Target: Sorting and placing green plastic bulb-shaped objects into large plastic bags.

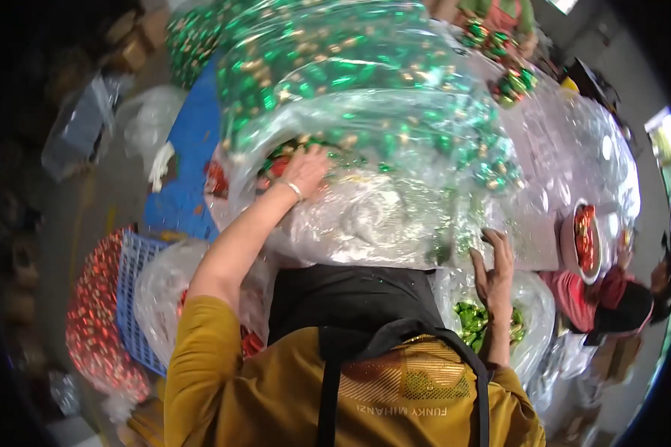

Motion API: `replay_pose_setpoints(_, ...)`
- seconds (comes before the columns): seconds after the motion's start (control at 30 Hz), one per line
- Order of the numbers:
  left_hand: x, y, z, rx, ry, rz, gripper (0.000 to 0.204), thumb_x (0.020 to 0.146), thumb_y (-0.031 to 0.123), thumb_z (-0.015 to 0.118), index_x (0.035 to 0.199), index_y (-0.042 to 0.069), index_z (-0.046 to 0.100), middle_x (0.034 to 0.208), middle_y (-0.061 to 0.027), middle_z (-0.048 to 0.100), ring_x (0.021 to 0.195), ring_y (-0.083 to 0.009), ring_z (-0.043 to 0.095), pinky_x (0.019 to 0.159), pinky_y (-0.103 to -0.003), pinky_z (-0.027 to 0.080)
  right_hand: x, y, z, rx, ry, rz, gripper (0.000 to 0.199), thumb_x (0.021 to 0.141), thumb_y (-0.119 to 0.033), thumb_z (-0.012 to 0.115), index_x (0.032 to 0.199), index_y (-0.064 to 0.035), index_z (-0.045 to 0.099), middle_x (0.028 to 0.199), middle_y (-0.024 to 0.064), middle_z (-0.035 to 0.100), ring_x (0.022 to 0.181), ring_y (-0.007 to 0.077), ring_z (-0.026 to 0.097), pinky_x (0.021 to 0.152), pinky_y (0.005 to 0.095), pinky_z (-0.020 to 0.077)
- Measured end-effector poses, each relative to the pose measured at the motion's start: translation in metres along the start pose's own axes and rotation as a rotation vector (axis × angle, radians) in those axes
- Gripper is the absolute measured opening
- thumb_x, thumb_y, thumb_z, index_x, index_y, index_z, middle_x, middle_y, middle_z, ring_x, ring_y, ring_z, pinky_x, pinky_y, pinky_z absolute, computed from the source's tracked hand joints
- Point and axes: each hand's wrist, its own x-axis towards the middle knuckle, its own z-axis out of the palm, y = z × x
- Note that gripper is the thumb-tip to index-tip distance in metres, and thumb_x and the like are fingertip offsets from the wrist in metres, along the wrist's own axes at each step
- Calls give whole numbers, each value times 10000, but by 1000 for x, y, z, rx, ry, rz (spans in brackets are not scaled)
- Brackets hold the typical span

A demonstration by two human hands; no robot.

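A large clear plastic bag [365, 112] stuffed with shiny green and gold ornaments lies in front of my chest, its lower part crumpled and mostly empty. My left hand [303, 171], with a thin bracelet at the wrist, reaches up along the left side, and its fingers dig into a fold of the bag's plastic. My right hand [492, 262] lies flat against the bag's lower right edge with the fingers spread. Just under that hand sits a smaller clear bag of green ornaments [484, 316]. My mustard shirt and dark apron fill the bottom of the view.
At the left are a blue plastic crate [138, 298] and a bag of red shiny ornaments [97, 313]. A blue sheet [190, 149] covers the floor behind them. At the right, a table under clear plastic [574, 149] holds a white bowl of red pieces [583, 240]. A person in a red top [611, 305] is beside it.
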Motion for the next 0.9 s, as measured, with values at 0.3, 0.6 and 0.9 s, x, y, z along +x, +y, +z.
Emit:
replay_pose_setpoints(0.3,55,-23,25,250,-67,-53,194,857,146,480,910,43,636,973,-171,604,966,-348,573,821,-454,461,-241,188,-44,300,521,1075,254,852,-222,595,851,29,636,734,58,625,654,120,567,619,282,458)
replay_pose_setpoints(0.6,30,-26,9,-224,129,-284,348,863,181,576,1169,19,548,1070,-209,601,1013,-380,550,882,-419,442,-321,239,28,-86,-311,1044,323,778,-237,603,985,11,601,811,237,629,744,366,623,693,422,502)
replay_pose_setpoints(0.9,-21,11,-78,-992,634,-559,254,871,99,638,1090,-2,560,945,-40,605,830,-91,552,751,-225,453,-293,286,124,-339,-527,896,348,692,-271,675,920,-9,643,943,226,636,913,369,608,807,455,483)
